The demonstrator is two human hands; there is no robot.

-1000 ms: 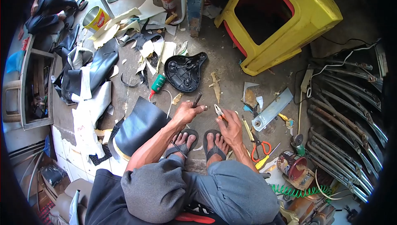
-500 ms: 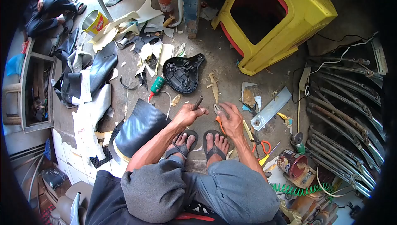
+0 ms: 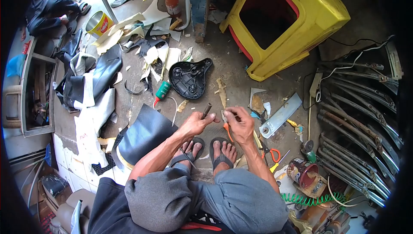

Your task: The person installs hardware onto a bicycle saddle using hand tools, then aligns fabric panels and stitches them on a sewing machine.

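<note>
My left hand [image 3: 194,124] is closed around a dark, rod-like tool [image 3: 207,111]. Its blunt end sticks up past my fingers, and a thin dark shaft seems to show below the hand. Just to the right, my right hand [image 3: 240,125] grips pliers [image 3: 228,131] with an orange handle; fingers cover most of their jaws. A small gap separates the two hands above my sandalled feet. Beyond them on the floor lies a black bicycle saddle [image 3: 189,78], underside up. A green bottle with a red cap [image 3: 162,90] rests beside it, and a textured black sheet [image 3: 146,133] lies by my left forearm.
A yellow plastic stool [image 3: 297,27] lies tipped at the upper right. Metal tubes [image 3: 357,126] are stacked at right. Orange-handled scissors [image 3: 272,154], a metal plate [image 3: 282,115] and an open can [image 3: 303,171] are nearby. Material scraps [image 3: 97,75] cover the left; a person [image 3: 53,10] sits beyond.
My right hand has turned slightly, so less of the pliers' jaws shows. My left hand stays nearly in place with the rod-like tool. The person at upper left has moved an arm.
</note>
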